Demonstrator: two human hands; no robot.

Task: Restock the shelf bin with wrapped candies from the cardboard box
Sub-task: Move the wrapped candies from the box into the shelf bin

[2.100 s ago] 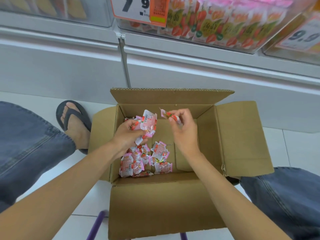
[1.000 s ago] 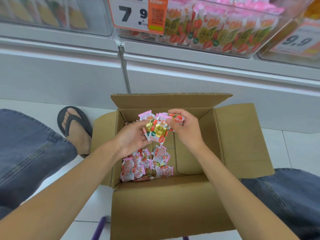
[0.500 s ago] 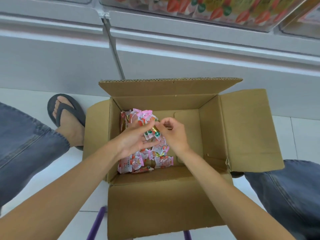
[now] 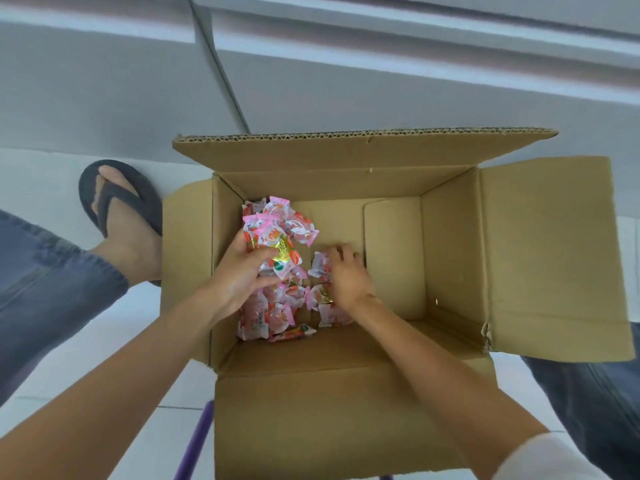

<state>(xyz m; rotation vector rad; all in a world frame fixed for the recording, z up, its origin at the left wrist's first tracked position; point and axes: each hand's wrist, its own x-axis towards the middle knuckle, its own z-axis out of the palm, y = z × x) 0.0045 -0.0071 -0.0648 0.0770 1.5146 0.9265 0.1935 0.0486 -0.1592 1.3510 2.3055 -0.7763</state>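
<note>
White floor tiles run up to the plain base of a shelf unit. The shelf bin, in view a second ago, is now out of frame above, as the head has tipped down towards the cardboard box.

The right hand has left the bunch and dropped to the loose candies on the box floor. Its fingers are curled over one, though a firm pinch cannot be told. The left hand grips the bunch, which is fuller than before. So gathering goes on and nothing is heading for the bin yet.

Counted: one box with four flaps open, two hands and one held bunch of roughly six wrappers. About ten more lie loose — overlap prevents an exact tally.
</note>
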